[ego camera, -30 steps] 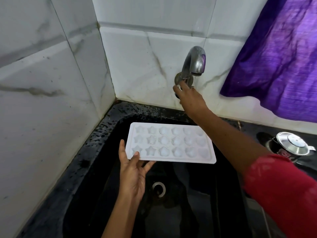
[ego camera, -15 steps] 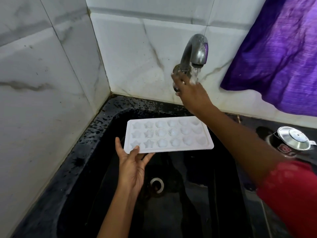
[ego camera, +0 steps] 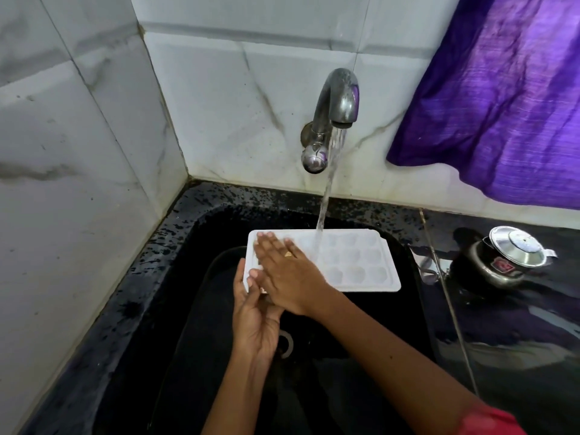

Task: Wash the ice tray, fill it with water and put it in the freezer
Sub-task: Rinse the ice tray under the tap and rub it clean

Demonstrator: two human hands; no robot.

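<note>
Change: right hand has left the tap knob and now lies palm down, fingers spread flat, on the left end of the ice tray; water, a trickle half a second ago, now runs in a full stream.
Tray: white, level over the black sink, near its back edge; the stream strikes the tray's back rim around the middle.
Left hand: left hand cups the tray's front-left corner from below, fingers loosely curled with the thumb up along the tray's left edge.
Right hand detail: a ring shows on one finger; the fingertips are blurred.
Tap: steel tap juts from the back wall above the sink, its round knob just below and left of the spout.
Walls: pale marble-veined tiles meet in a corner at the sink's back-left; the left wall stands close beside the sink's left rim.
Counter: black, speckled and glossy, it wraps the sink; a steel pot with a lid stands on it to the right, well apart from the tray.
Cloth: purple cloth hangs over the back wall at the right, above the counter.
Open room: the sink basin in front of the tray is bare down to the drain, partly hidden by the left wrist.
</note>
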